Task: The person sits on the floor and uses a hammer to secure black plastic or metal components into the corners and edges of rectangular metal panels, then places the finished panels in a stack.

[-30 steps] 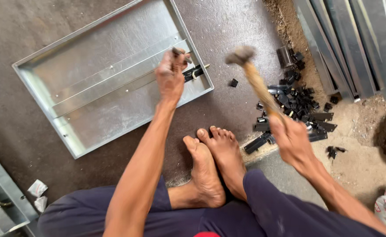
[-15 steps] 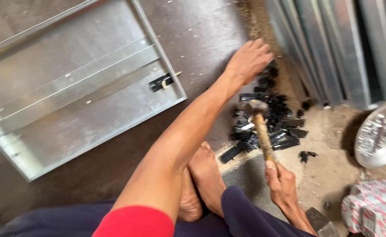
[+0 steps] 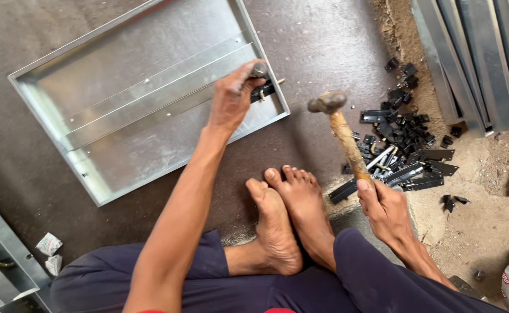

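My left hand (image 3: 234, 95) rests on the right edge of a shallow galvanized metal tray (image 3: 121, 110) and pinches a small metal piece against a black latch part (image 3: 264, 90) on that edge. My right hand (image 3: 385, 208) grips the wooden handle of a hammer (image 3: 341, 130). The hammer's rusty head is raised above the floor, right of the tray and apart from it. My bare feet (image 3: 286, 217) are crossed on the dark floor between the two arms.
A heap of black metal latch parts (image 3: 408, 148) lies to the right of the hammer. Long galvanized metal sections (image 3: 480, 52) lie at the upper right. A grey metal frame (image 3: 0, 261) and crumpled paper scraps (image 3: 49, 246) sit at the lower left. Sandy ground is at the right.
My left hand came back from the heap of black parts to the tray's right edge, holding a small piece. The hammer rose from the floor and its head swung toward the tray.
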